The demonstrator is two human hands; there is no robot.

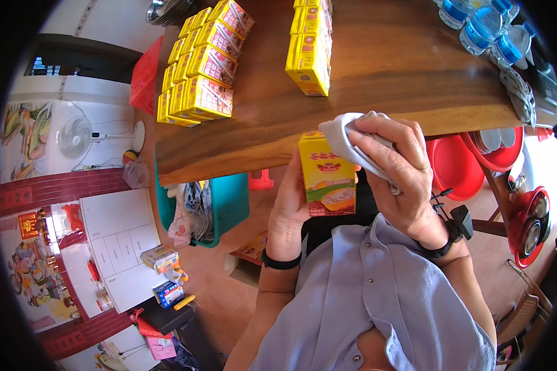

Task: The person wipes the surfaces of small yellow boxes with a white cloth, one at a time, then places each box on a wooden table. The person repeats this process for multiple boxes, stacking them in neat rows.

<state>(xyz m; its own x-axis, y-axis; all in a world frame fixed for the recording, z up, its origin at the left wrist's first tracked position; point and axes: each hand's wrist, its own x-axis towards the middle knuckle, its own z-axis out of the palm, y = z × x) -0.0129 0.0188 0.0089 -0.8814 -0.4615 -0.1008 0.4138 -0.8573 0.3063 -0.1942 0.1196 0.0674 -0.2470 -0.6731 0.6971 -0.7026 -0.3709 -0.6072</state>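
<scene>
Before my chest, just off the edge of the wooden table [260,139], my left hand [291,192] grips a yellow drink carton [329,185] with a picture of a bowl on its front. Held in my right hand [394,153] is a folded pale cloth [348,132], which lies against the carton's upper right corner. On the table, a block of several yellow cartons with straws [204,92] stands in rows at the left. A single row of matching cartons [308,60] is nearer the middle.
Water bottles [485,30] and a grey cloth [520,92] lie at the table's right end. Below the table are a teal bin [232,204] of clothes at the left, an open cardboard box [243,266], and red basins [455,167] at the right.
</scene>
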